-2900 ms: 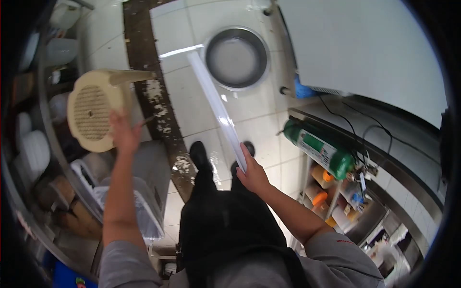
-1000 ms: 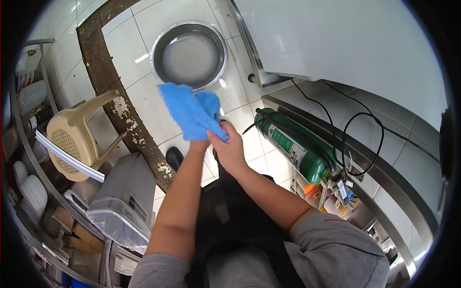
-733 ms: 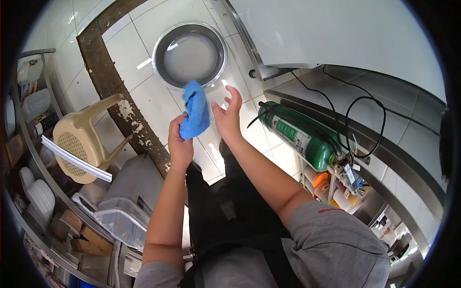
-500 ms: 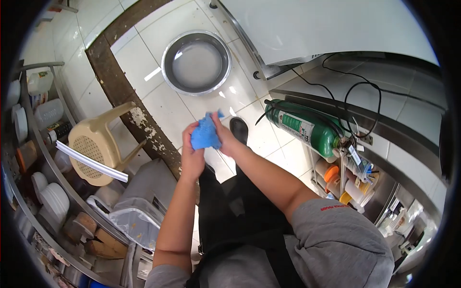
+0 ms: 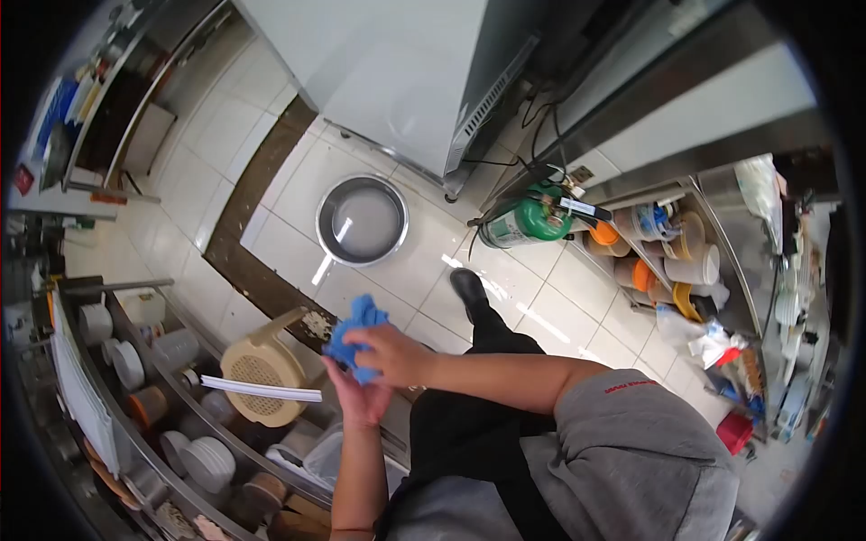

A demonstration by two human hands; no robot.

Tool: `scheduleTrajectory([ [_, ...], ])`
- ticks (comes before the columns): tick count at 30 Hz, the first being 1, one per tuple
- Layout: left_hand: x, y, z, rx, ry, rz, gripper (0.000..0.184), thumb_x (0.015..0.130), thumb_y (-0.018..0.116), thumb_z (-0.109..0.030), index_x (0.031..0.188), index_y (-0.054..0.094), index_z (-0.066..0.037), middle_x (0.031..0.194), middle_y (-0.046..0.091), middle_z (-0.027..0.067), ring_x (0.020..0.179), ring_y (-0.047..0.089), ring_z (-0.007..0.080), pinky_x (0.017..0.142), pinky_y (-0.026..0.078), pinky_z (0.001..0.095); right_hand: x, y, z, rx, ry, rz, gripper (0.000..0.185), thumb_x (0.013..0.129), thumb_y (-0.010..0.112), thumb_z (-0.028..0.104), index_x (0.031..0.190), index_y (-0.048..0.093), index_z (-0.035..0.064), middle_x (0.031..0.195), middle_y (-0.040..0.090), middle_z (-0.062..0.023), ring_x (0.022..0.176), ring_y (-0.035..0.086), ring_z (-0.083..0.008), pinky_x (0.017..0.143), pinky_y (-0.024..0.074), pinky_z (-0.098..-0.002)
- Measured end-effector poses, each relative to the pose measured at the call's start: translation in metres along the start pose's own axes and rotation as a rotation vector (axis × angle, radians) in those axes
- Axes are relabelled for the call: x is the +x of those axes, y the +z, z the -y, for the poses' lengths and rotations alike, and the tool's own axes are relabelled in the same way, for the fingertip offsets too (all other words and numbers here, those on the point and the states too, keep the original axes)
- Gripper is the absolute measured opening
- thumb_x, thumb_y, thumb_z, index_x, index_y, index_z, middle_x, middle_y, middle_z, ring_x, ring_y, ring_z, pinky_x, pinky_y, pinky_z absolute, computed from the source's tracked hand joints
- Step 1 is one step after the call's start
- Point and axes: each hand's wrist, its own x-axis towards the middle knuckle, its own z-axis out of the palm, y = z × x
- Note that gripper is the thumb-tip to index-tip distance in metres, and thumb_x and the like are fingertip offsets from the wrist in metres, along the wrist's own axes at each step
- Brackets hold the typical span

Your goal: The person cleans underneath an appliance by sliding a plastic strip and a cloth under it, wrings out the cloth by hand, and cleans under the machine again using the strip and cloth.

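Observation:
A crumpled blue cloth (image 5: 361, 311) is bunched up between my two hands, in front of my body. My right hand (image 5: 397, 357) lies over it with the fingers curled round its near part. From below, my left hand (image 5: 361, 398) cups the same cloth, palm turned up and its fingers partly hidden behind the cloth and the right hand. Beyond the hands, a round metal basin (image 5: 399, 248) with cloudy liquid in it stands on the tiled floor.
A beige plastic stool (image 5: 262, 379) stands left of my hands, beside a metal shelf rack (image 5: 225, 424) holding containers. A green cylinder (image 5: 532, 221) is at the right, near a shelf of tubs. A white appliance (image 5: 388, 81) stands behind the basin. My black shoe (image 5: 467, 288) is on the tiles.
My view has turned and shifted to the right. My hands have gone lower and nearer to the stool with the cloth, and my right hand has moved over my left.

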Motion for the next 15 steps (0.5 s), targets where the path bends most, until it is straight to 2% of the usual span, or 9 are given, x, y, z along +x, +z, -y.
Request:
scheduleTrajectory([
  [1,-0.003,0.008,-0.008,-0.002,0.03,-0.01,0.064,0.087,0.038,-0.062,0.12,0.05,-0.009,0.117,0.056,0.0134,0.105,0.054,0.0287,0.091,0.044,0.0424,-0.006,0.001,0.013,-0.011,-0.007,-0.023,0.025,0.065,0.071,0.016,0.082,0.055,0.0074,0.102,0.051,-0.0103,0.094,0.053,-0.0272,0.077,0.0436,-0.0374],
  [4,0.001,0.003,-0.013,0.085,0.042,-0.056,0.056,0.088,0.041,-0.06,0.112,0.055,-0.011,0.106,0.06,0.0102,0.098,0.057,0.0257,0.088,0.045,0.0395,-0.007,-0.003,0.039,0.152,0.03,-0.008,0.022,0.064,0.068,0.018,0.077,0.054,0.0084,0.081,0.056,-0.0057,0.078,0.053,-0.0277,0.074,0.0423,-0.0383],
  [5,0.001,-0.006,-0.016,0.099,0.047,-0.045,0.056,0.088,0.041,-0.06,0.112,0.055,-0.011,0.106,0.06,0.0102,0.098,0.057,0.0257,0.088,0.045,0.0395,-0.002,-0.009,0.047,0.147,0.018,-0.022,0.022,0.064,0.068,0.018,0.077,0.054,0.0084,0.081,0.056,-0.0057,0.078,0.053,-0.0277,0.074,0.0423,-0.0383],
  [7,-0.005,-0.027,-0.021,0.015,0.12,0.092,0.046,0.09,0.042,-0.055,0.099,0.055,-0.012,0.094,0.062,0.0061,0.091,0.058,0.0226,0.083,0.047,0.0378,0.007,-0.02,0.063,0.245,0.197,0.012,0.016,0.072,0.069,0.019,0.076,0.057,0.0086,0.074,0.054,-0.0055,0.075,0.053,-0.0247,0.075,0.0403,-0.0378],
  [8,-0.017,0.009,-0.017,0.067,0.218,-0.034,0.038,0.092,0.041,-0.049,0.091,0.053,-0.012,0.091,0.06,0.0042,0.09,0.058,0.0211,0.081,0.048,0.0369,0.022,-0.035,0.077,0.243,0.191,0.0,0.016,0.072,0.069,0.019,0.076,0.057,0.0086,0.074,0.054,-0.0055,0.075,0.053,-0.0247,0.075,0.0403,-0.0378],
  [10,-0.032,0.05,-0.021,0.048,0.229,-0.053,0.036,0.093,0.04,-0.046,0.092,0.052,-0.012,0.093,0.059,0.0043,0.091,0.058,0.0208,0.082,0.047,0.0363,0.051,-0.062,0.099,0.338,0.401,-0.155,0.011,0.075,0.067,0.017,0.081,0.062,0.0094,0.081,0.057,-0.0054,0.077,0.055,-0.0235,0.082,0.0389,-0.0379],
  [11,-0.037,0.063,-0.023,0.02,0.237,-0.077,0.034,0.093,0.039,-0.043,0.093,0.052,-0.012,0.095,0.058,0.0044,0.093,0.058,0.0204,0.084,0.047,0.0357,0.055,-0.061,0.1,0.337,0.393,-0.161,0.011,0.075,0.067,0.017,0.081,0.062,0.0094,0.081,0.057,-0.0054,0.077,0.055,-0.0235,0.082,0.0389,-0.0379],
  [13,-0.045,0.067,-0.029,0.127,0.264,-0.014,0.033,0.094,0.037,-0.041,0.098,0.051,-0.012,0.1,0.056,0.0041,0.098,0.056,0.0188,0.088,0.045,0.0351,0.062,-0.05,0.096,0.312,0.165,-0.255,0.016,0.076,0.067,0.016,0.091,0.064,0.0109,0.09,0.06,-0.0046,0.083,0.057,-0.0208,0.091,0.0351,-0.0375],
  [15,-0.051,0.049,-0.035,0.279,0.457,0.158,0.044,0.093,0.038,-0.045,0.117,0.048,-0.01,0.119,0.051,0.007,0.112,0.051,0.0224,0.094,0.043,0.0369,0.073,-0.057,0.103,0.395,0.104,-0.234,0.017,0.078,0.068,0.019,0.09,0.061,0.0085,0.097,0.06,-0.0049,0.088,0.057,-0.0195,0.092,0.0372,-0.0375],
])
